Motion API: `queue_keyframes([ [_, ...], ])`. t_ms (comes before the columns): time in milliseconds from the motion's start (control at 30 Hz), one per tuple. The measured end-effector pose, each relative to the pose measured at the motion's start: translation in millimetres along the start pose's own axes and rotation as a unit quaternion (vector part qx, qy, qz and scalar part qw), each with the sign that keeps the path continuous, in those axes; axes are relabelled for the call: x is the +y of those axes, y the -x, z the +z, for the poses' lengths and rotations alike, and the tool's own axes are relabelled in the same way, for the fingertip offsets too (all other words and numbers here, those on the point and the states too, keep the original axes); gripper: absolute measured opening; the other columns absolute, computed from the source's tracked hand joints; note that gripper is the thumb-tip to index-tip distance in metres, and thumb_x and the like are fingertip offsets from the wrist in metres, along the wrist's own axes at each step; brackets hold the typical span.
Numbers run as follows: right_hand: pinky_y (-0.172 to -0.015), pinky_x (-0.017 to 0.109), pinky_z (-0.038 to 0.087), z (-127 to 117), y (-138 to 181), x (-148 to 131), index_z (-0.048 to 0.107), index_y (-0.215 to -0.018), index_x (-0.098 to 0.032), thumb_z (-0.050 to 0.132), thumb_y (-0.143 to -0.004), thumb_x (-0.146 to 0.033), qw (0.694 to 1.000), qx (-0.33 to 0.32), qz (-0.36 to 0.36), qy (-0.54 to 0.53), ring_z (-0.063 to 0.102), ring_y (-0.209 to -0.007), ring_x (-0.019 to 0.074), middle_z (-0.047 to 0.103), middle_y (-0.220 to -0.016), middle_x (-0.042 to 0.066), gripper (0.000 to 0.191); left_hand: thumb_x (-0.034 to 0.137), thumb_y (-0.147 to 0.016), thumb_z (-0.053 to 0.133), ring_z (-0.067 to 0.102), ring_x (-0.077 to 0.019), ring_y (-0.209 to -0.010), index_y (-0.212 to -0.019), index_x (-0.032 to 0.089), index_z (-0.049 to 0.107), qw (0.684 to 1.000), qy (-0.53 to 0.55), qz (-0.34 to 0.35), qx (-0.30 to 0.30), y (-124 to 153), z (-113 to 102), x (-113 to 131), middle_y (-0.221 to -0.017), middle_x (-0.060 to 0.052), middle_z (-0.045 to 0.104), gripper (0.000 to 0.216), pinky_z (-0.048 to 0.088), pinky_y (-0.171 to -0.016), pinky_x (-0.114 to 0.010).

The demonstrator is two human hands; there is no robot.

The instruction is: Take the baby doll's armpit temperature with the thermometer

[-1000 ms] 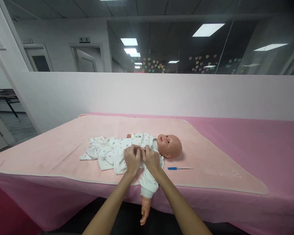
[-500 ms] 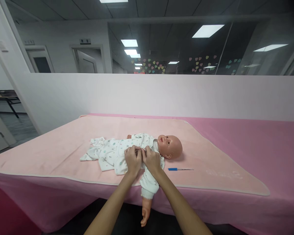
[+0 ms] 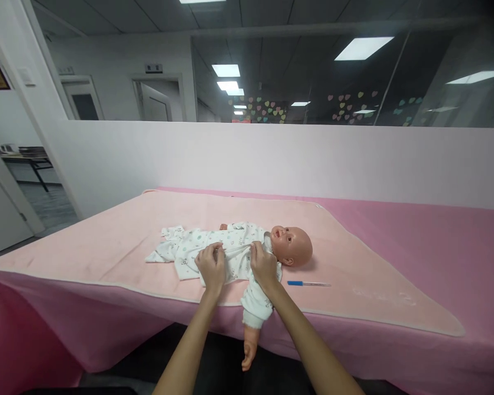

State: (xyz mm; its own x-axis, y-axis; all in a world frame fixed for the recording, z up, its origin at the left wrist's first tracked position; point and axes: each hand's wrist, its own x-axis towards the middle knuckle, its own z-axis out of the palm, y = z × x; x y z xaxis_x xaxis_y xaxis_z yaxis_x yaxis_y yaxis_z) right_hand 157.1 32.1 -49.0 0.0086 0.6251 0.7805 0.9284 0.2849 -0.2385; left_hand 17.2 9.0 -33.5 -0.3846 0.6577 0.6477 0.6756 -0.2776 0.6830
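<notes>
The doll (image 3: 239, 269) lies on its back on a peach blanket (image 3: 354, 269), 1 arm (image 3: 250, 341) hanging past the near edge. The right hand (image 3: 264, 264) pinches the white shirt (image 3: 236, 239) at the chest; the left hand (image 3: 211, 265) touches it lower down, its grip impossible to tell. A blue-capped pen (image 3: 308, 283) lies near the head (image 3: 295, 247).

Yr L hand (image 3: 211, 266) & R hand (image 3: 264, 265) are bare, w/ slender fingers. Both yr forearms (image 3: 308, 340) are bare & smooth too, narrowing twd the wrists. Dark patch (image 3: 218, 362) below the table's (image 3: 436, 236) near edge: yr clothing or shadow, can't tell.
</notes>
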Motion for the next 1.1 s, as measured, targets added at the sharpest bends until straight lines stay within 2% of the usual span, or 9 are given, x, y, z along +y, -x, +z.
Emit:
queue_keyframes([
  [100,-0.043,0.023,0.024,-4.1,-0.8,-6.1,0.057,-0.104,-0.014,0.025,-0.093,-0.024,0.999,-0.006,-0.039,-0.016,0.05,-0.042,0.013,0.057,-0.051,0.001,0.035,0.019,-0.079,0.041,0.05,-0.0214,-0.09,-0.078,0.024,0.059,0.999,-0.011,0.011,-0.033,1.0,-4.8,-3.2,-0.085,0.0,0.065,0.019,0.028,-0.086,-0.038],
  [200,-0.044,0.023,0.027,-7.1,-2.5,-24.9,0.051,-0.116,-0.012,0.028,-0.091,-0.022,0.989,-0.069,-0.123,-0.041,0.052,-0.046,0.0136,0.061,-0.057,0.003,0.036,0.016,-0.075,0.043,0.049,-0.0221,-0.089,-0.07,0.023,0.057,0.998,-0.033,0.02,-0.046,3.1,-4.8,-0.5,-0.081,0.0,0.064,0.016,0.027,-0.086,-0.039],
  [233,-0.045,0.023,0.027,-7.4,-2.6,-32.7,0.049,-0.119,-0.012,0.03,-0.089,-0.022,0.985,-0.093,-0.132,-0.053,0.053,-0.046,0.0137,0.061,-0.058,0.003,0.036,0.017,-0.074,0.043,0.048,-0.0222,-0.088,-0.069,0.022,0.056,0.998,-0.036,0.017,-0.046,3.5,-4.6,0.4,-0.079,0.0,0.064,0.015,0.027,-0.086,-0.039],
  [300,-0.046,0.023,0.028,-6.9,-1.7,-47.0,0.045,-0.122,-0.012,0.031,-0.087,-0.02,0.983,-0.127,-0.108,-0.078,0.053,-0.048,0.014,0.062,-0.06,0.003,0.038,0.017,-0.074,0.043,0.048,-0.022,-0.086,-0.066,0.021,0.053,0.998,-0.034,0.007,-0.044,3.7,-4.8,1.2,-0.077,-0.001,0.063,0.014,0.028,-0.085,-0.039],
  [400,-0.048,0.022,0.029,-6.0,1.2,-57.5,0.05,-0.115,-0.016,0.033,-0.085,-0.018,0.979,-0.155,-0.059,-0.117,0.055,-0.053,0.0139,0.064,-0.065,0.002,0.034,0.016,-0.074,0.041,0.049,-0.021,-0.085,-0.065,0.021,0.052,0.999,-0.023,-0.004,-0.044,3.4,-6.2,0.1,-0.077,-0.001,0.063,0.015,0.029,-0.084,-0.038],
  [567,-0.049,0.021,0.028,-5.4,4.2,-53.6,0.057,-0.097,-0.02,0.04,-0.083,-0.021,0.973,-0.173,-0.065,-0.138,0.055,-0.055,0.0132,0.064,-0.065,0.0,0.022,0.02,-0.08,0.037,0.052,-0.0202,-0.085,-0.076,0.022,0.055,0.999,0.002,-0.001,-0.049,3.7,-6.5,-3.3,-0.081,-0.001,0.063,0.018,0.029,-0.086,-0.039],
  [733,-0.049,0.021,0.026,-2.4,4.4,-52.9,0.056,-0.093,-0.02,0.039,-0.087,-0.027,0.976,-0.179,-0.062,-0.108,0.053,-0.049,0.0124,0.06,-0.057,-0.002,0.02,0.022,-0.08,0.041,0.053,-0.0201,-0.086,-0.082,0.023,0.055,0.999,0.028,-0.014,-0.028,3.6,-5.6,-5.8,-0.086,-0.001,0.064,0.014,0.029,-0.088,-0.04],
  [933,-0.049,0.021,0.026,-1.8,4.0,-55.1,0.056,-0.094,-0.02,0.038,-0.09,-0.028,0.976,-0.195,-0.047,-0.084,0.056,-0.055,0.0131,0.063,-0.064,0.001,0.02,0.019,-0.079,0.042,0.053,-0.0174,-0.079,-0.08,0.022,0.052,0.999,0.047,-0.022,-0.015,4.6,-6.1,-5.2,-0.085,0.001,0.061,0.011,0.029,-0.088,-0.039],
  [1100,-0.048,0.021,0.027,-3.6,2.7,-56.3,0.055,-0.087,-0.018,0.036,-0.09,-0.028,0.978,-0.191,-0.047,-0.071,0.055,-0.053,0.0124,0.063,-0.064,0.002,0.022,0.018,-0.077,0.042,0.052,-0.0173,-0.076,-0.078,0.022,0.051,0.998,0.055,-0.025,-0.011,5.4,-7.9,-2.4,-0.081,0.001,0.06,0.009,0.031,-0.087,-0.038],
])
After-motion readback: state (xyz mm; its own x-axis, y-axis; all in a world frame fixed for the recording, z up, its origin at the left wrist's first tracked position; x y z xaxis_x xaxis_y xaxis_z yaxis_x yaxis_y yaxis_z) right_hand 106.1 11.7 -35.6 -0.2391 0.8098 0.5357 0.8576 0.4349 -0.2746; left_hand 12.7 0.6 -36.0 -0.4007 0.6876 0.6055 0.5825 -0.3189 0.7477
